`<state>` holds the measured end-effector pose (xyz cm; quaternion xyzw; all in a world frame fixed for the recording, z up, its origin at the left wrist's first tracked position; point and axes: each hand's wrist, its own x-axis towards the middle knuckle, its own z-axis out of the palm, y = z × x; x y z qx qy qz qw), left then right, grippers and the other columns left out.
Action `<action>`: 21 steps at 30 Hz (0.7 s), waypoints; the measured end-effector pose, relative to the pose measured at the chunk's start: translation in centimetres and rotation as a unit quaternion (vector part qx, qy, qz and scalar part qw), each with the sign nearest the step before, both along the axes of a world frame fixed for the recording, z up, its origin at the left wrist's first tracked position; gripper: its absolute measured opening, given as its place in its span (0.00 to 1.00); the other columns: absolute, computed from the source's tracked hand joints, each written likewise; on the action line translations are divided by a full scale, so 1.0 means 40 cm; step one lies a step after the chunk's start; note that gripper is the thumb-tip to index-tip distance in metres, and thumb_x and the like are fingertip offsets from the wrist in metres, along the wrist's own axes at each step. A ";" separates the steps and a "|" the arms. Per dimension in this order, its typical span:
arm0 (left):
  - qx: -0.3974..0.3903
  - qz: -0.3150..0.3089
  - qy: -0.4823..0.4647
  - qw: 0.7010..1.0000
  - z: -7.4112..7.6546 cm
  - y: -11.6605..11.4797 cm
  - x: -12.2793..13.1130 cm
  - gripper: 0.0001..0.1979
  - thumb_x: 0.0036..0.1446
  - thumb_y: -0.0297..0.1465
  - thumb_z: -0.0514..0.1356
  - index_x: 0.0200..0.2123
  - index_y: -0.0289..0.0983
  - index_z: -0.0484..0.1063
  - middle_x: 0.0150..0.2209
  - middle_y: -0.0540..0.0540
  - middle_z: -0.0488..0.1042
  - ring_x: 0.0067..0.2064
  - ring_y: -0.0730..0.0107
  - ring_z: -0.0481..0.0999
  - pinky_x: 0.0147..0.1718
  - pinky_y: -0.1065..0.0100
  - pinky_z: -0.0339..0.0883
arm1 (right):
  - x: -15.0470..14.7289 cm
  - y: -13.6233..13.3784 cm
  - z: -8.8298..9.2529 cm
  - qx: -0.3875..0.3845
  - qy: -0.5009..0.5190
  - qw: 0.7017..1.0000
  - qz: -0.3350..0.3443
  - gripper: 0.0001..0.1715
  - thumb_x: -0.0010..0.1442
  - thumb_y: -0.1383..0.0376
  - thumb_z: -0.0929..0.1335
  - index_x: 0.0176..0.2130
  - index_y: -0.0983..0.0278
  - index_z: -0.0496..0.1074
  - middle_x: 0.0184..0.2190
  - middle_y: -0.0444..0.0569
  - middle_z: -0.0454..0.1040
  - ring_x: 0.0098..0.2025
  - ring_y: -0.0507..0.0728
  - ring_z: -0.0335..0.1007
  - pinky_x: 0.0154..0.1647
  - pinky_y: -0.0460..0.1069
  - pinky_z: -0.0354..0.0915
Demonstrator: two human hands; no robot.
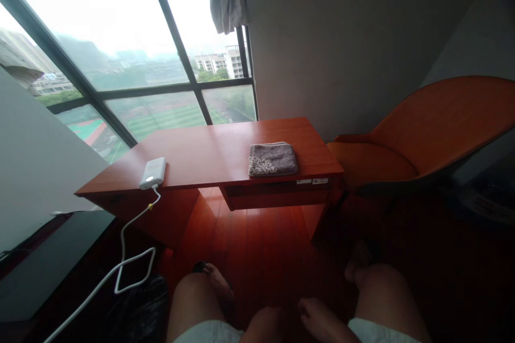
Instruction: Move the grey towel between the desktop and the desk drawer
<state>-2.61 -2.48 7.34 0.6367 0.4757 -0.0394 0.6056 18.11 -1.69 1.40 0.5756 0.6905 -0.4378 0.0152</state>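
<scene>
Drawer [279,201] below folded towel [273,159]

Head camera is looking forward and steeply down from above the wearer's knees [195,297] | left hand [265,323] and right hand [318,317] are showing close, at the bottom edge | tabletop [197,153] is spanning mid-frame, farther off | window [140,72] is filling the upper left beyond, chair [438,123] the right

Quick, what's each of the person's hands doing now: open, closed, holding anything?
Left hand: nothing seen in it; too dark to tell open or closed.
Right hand: nothing seen in it; open or closed cannot be told.
</scene>
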 end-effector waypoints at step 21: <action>0.028 0.015 0.012 0.999 0.011 -0.005 0.017 0.15 0.62 0.38 0.60 0.52 0.42 0.71 0.53 0.44 0.72 0.52 0.60 0.73 0.48 0.57 0.72 | 0.007 0.003 0.010 -0.006 0.001 1.000 -0.005 0.21 0.53 0.68 0.60 0.42 0.63 0.76 0.46 0.58 0.78 0.48 0.62 0.73 0.48 0.55 0.63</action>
